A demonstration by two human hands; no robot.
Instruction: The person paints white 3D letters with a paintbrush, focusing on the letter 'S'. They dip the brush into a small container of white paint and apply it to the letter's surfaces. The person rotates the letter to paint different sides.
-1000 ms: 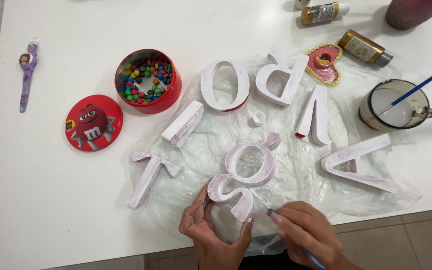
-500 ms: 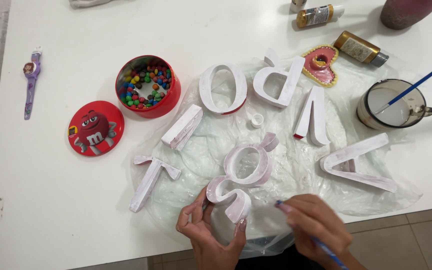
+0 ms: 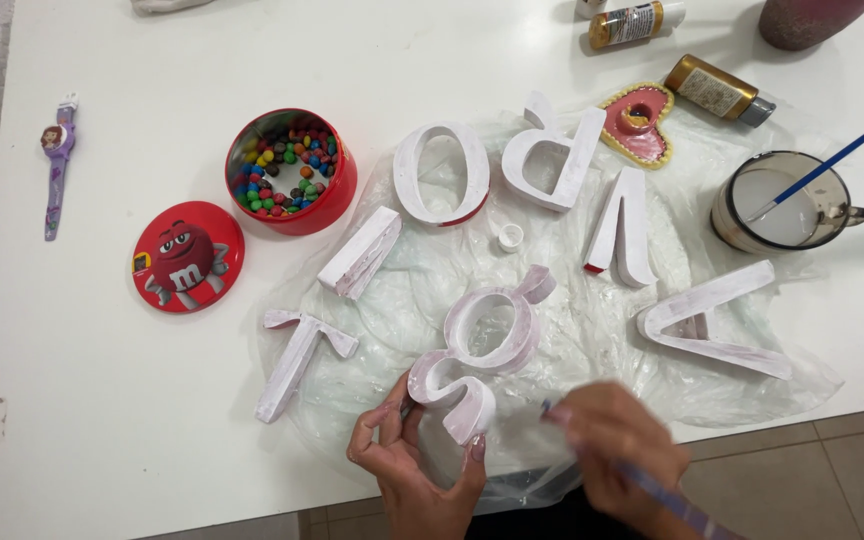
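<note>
Near the table's front edge, on the crinkled clear plastic sheet (image 3: pixel 572 330), lies the white ampersand-shaped piece (image 3: pixel 482 350) with pinkish streaks. Left hand (image 3: pixel 417 465) curls around its lower hook — thumb on one side, fingers on the other, lightly closed on it. Right hand (image 3: pixel 617 455) is blurred; it is closed around a thin brush (image 3: pixel 652 485) whose tip sits just beside the lower right of the ampersand. Both wrists overhang the table edge.

Around the piece on the sheet: a T-shaped letter (image 3: pixel 297 355) to the left, a straight bar letter (image 3: pixel 360 253) above left, a round O letter (image 3: pixel 442 173) and a P letter (image 3: pixel 552 150) farther back, a V letter (image 3: pixel 624 225) and an A letter (image 3: pixel 717 320) to the right. A small white cap (image 3: pixel 510 236) lies between them. Open room — bare white table (image 3: pixel 102 400) to the left of the sheet. Well apart at upper left: red tin of coloured candies (image 3: pixel 292 170), its red lid (image 3: pixel 188 256) and a purple toy watch (image 3: pixel 57 160). At right, a cup of white paint (image 3: pixel 777 205) with a blue-handled brush (image 3: pixel 832 160) in it.
</note>
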